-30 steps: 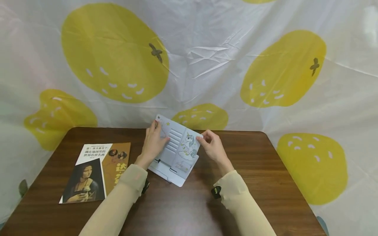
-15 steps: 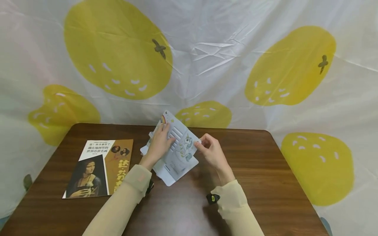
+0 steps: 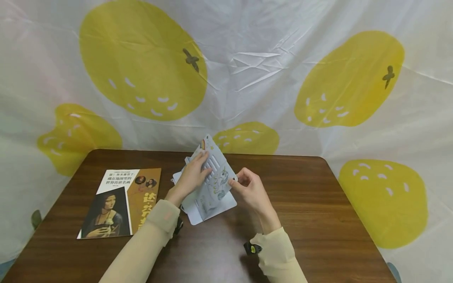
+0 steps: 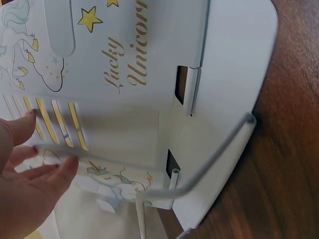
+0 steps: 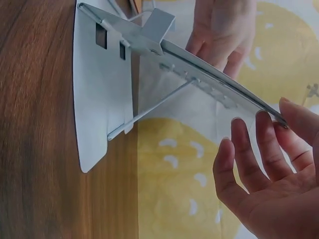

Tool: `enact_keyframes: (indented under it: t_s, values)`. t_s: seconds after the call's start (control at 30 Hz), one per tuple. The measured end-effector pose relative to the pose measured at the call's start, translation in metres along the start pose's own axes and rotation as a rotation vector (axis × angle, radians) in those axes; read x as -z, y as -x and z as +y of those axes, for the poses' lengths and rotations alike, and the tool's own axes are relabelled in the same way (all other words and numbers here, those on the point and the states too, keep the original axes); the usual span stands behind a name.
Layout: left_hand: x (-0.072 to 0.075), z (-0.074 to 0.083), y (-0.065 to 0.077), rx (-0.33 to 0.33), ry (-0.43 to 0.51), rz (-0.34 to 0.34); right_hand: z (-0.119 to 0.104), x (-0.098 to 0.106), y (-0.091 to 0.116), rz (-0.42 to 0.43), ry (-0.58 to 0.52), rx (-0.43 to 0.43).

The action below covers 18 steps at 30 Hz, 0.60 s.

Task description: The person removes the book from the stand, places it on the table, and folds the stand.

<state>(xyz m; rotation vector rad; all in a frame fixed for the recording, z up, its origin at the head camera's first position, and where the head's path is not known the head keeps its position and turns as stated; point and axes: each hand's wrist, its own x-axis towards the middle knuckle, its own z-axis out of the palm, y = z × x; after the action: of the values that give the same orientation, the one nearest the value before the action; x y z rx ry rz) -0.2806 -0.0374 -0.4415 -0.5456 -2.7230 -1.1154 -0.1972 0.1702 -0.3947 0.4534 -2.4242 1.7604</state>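
Observation:
A white metal book stand (image 3: 216,181) printed with a unicorn and a rainbow stands turned on the table. Its panel leans back over a flat base (image 3: 198,214), and a wire leg (image 5: 149,108) links the two behind. My left hand (image 3: 191,175) rests on the panel's front near the left side; the left wrist view has its thumb and fingertips both on the printed face, around the slots (image 4: 55,122). Between thumb and fingertips my right hand (image 3: 253,192) pinches the panel's right corner. In the left wrist view, wire page holders (image 4: 199,174) stick out at the base.
A book (image 3: 118,202) with a portrait on its cover lies flat on the left of the brown wooden table (image 3: 311,220). Behind the table's far edge hangs a white curtain (image 3: 247,90) with yellow fruit prints.
The book stand has turned clockwise, its panel and base now at differing angles. My left hand has slid from the panel's edge onto its front; my right hand, pinching the corner, has moved slightly nearer.

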Motion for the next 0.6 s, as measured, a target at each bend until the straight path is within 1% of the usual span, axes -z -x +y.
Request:
enact_keyframes:
  t_s: [0.03,0.2,0.27,0.3,0.37,0.53,0.6]
  values:
    - [0.0,-0.001,0.0,-0.003,0.011,-0.01,-0.001,-0.001,0.001,-0.009,0.0,-0.002]
    - [0.0,-0.006,0.0,0.004,0.107,-0.074,0.02,-0.007,0.002,-0.047,0.011,-0.008]
    - [0.0,-0.006,0.0,0.009,0.141,-0.101,0.029,-0.011,0.002,-0.062,0.015,0.008]
    - [0.0,-0.007,-0.001,0.009,0.15,-0.114,0.028,-0.012,0.003,-0.069,0.016,0.017]
    - [0.0,-0.007,-0.001,-0.014,0.162,-0.129,0.027,-0.015,0.004,-0.084,0.019,0.029]
    - [0.0,-0.008,-0.001,-0.107,0.172,-0.126,0.025,-0.022,0.007,-0.102,0.006,0.029]
    - [-0.001,-0.007,-0.001,-0.116,0.183,-0.136,0.023,-0.025,0.007,-0.104,0.003,0.03]
